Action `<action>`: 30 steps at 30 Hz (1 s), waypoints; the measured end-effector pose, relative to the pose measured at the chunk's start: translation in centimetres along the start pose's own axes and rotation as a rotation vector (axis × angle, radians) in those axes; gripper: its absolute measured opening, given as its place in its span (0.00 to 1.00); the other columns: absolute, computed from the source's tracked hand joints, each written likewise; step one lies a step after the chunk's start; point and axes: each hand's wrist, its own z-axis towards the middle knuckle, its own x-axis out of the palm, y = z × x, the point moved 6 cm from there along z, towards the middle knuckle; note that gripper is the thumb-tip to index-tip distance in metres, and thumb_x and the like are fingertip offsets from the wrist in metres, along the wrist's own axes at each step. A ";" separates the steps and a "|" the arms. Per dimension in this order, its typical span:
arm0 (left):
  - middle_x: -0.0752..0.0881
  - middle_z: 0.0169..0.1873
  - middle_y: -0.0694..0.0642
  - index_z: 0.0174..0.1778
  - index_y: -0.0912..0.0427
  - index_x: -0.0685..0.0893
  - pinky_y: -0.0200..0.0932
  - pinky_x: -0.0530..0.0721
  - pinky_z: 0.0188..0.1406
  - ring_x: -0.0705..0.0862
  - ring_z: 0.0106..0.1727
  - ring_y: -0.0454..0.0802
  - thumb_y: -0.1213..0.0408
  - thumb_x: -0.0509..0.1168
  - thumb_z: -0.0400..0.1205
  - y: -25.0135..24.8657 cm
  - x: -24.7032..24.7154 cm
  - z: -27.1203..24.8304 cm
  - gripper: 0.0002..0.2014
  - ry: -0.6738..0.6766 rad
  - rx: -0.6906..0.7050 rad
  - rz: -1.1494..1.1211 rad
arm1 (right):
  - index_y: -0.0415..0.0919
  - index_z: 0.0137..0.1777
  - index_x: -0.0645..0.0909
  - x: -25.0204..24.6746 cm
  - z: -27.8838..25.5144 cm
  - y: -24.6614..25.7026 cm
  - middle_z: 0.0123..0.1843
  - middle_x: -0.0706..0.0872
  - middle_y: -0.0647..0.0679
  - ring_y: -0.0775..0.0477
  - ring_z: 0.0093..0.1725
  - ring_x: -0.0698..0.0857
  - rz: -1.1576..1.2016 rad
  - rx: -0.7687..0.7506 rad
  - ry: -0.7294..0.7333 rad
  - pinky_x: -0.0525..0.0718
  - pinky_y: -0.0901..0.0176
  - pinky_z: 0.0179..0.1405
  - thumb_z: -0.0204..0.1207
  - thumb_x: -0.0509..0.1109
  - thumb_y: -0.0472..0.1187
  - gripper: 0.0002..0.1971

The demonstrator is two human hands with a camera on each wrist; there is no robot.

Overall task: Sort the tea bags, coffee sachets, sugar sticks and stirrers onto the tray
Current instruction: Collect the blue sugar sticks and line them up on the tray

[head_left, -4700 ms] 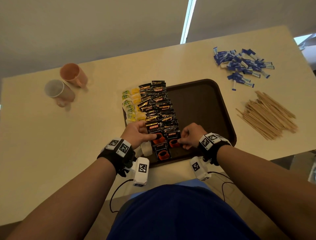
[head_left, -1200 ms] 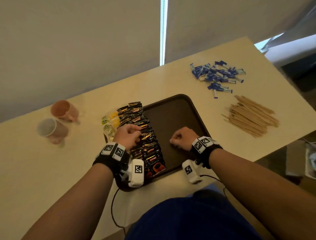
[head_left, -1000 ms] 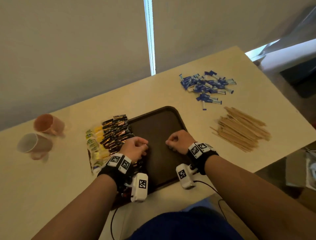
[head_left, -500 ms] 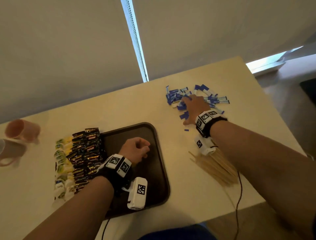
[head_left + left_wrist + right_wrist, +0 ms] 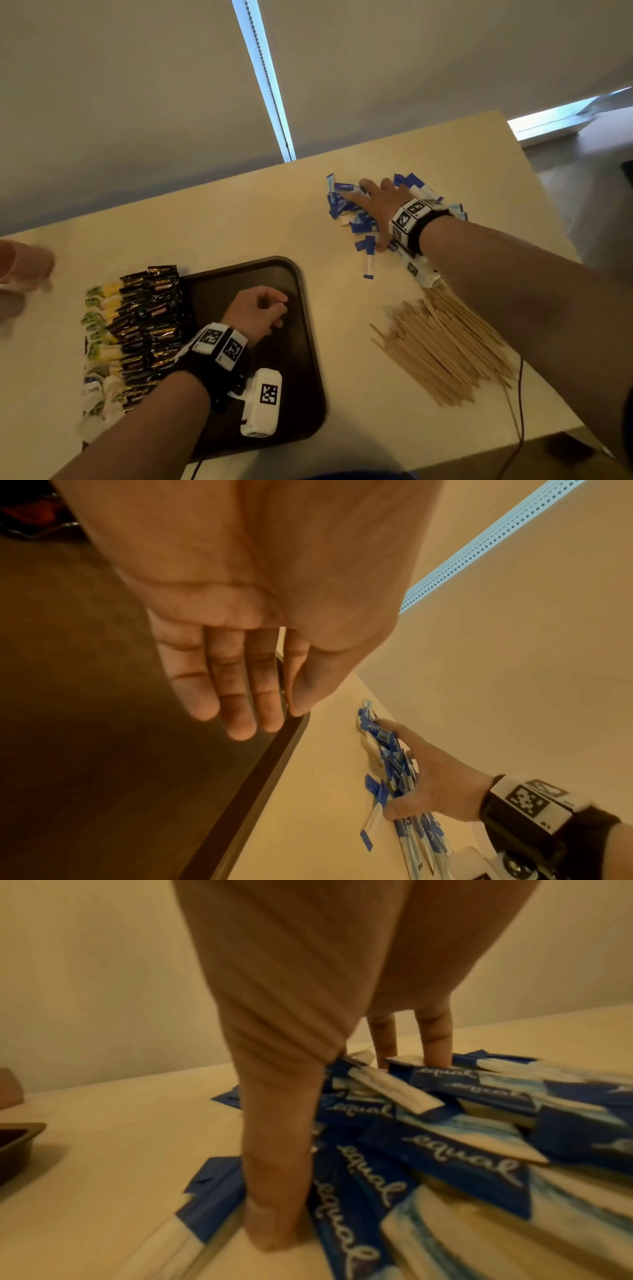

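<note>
Blue-and-white paper sugar sticks (image 5: 359, 219) lie heaped on the table beside the brown plastic tray (image 5: 301, 342); our right hand (image 5: 380, 205) spreads flat over them, so we should gather them together before lifting. Left hand (image 5: 257, 315) rests loosely curled, empty.

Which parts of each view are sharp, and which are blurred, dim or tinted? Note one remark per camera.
Head view: the stirrers are crisp, while the cup at the left edge smears. Left wrist view: warm orange cast, the tray dark, the left hand close and soft. Right wrist view: lettering on the sugar sticks is readable, though the right hand is blurred.
</note>
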 end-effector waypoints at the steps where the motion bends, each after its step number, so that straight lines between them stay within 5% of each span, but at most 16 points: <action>1: 0.90 0.46 0.54 0.50 0.52 0.86 0.41 0.85 0.40 0.89 0.44 0.50 0.68 0.68 0.84 -0.2 0.2 0.2 0.06 0.004 -0.004 0.000 | 0.61 0.83 0.50 -0.1 0.1 0.3 0.81 0.56 0.45 0.31 0.74 0.65 0.006 -0.016 -0.030 0.74 0.33 0.67 0.56 0.86 0.56 0.60; 5: 0.90 0.47 0.54 0.49 0.51 0.86 0.41 0.84 0.38 0.89 0.43 0.49 0.68 0.68 0.84 -0.7 0.8 0.8 0.06 0.021 -0.016 -0.001 | 0.53 0.71 0.69 -0.1 0.0 0.8 0.68 0.68 0.44 0.35 0.61 0.73 0.078 -0.046 -0.092 0.82 0.40 0.56 0.67 0.78 0.55 0.33; 13: 0.90 0.47 0.54 0.51 0.53 0.86 0.39 0.85 0.40 0.89 0.44 0.49 0.68 0.66 0.85 -1.4 0.8 0.6 0.06 0.027 -0.004 -0.020 | 0.45 0.69 0.73 -0.3 0.0 2.2 0.60 0.77 0.40 0.35 0.58 0.82 0.152 -0.041 -0.014 0.82 0.46 0.53 0.74 0.74 0.39 0.24; 19: 0.89 0.48 0.54 0.54 0.55 0.85 0.40 0.87 0.42 0.89 0.45 0.49 0.68 0.66 0.85 -1.8 0.1 0.0 0.06 0.014 0.018 -0.053 | 0.41 0.66 0.78 -2.2 -0.4 2.4 0.58 0.81 0.39 0.36 0.59 0.83 0.194 -0.041 -0.097 0.81 0.48 0.54 0.76 0.72 0.34 0.19; 24: 0.89 0.51 0.61 0.53 0.57 0.86 0.47 0.90 0.47 0.90 0.46 0.52 0.68 0.68 0.83 -2.7 -0.5 -0.9 0.05 -0.005 0.060 -0.223 | 0.39 0.58 0.80 -5.0 -1.9 3.7 0.52 0.85 0.39 0.37 0.53 0.83 0.276 -0.086 -0.197 0.71 0.55 0.45 0.74 0.72 0.33 0.12; 30: 0.86 0.61 0.57 0.71 0.56 0.76 0.60 0.86 0.63 0.87 0.62 0.54 0.60 0.77 0.70 -3.9 -0.6 -2.3 0.32 0.075 0.049 -0.652 | 0.49 0.45 0.74 -8.3 -5.5 10.9 0.42 0.79 0.50 0.48 0.43 0.77 0.413 -0.312 -0.309 0.69 0.58 0.46 0.73 0.73 0.35 0.10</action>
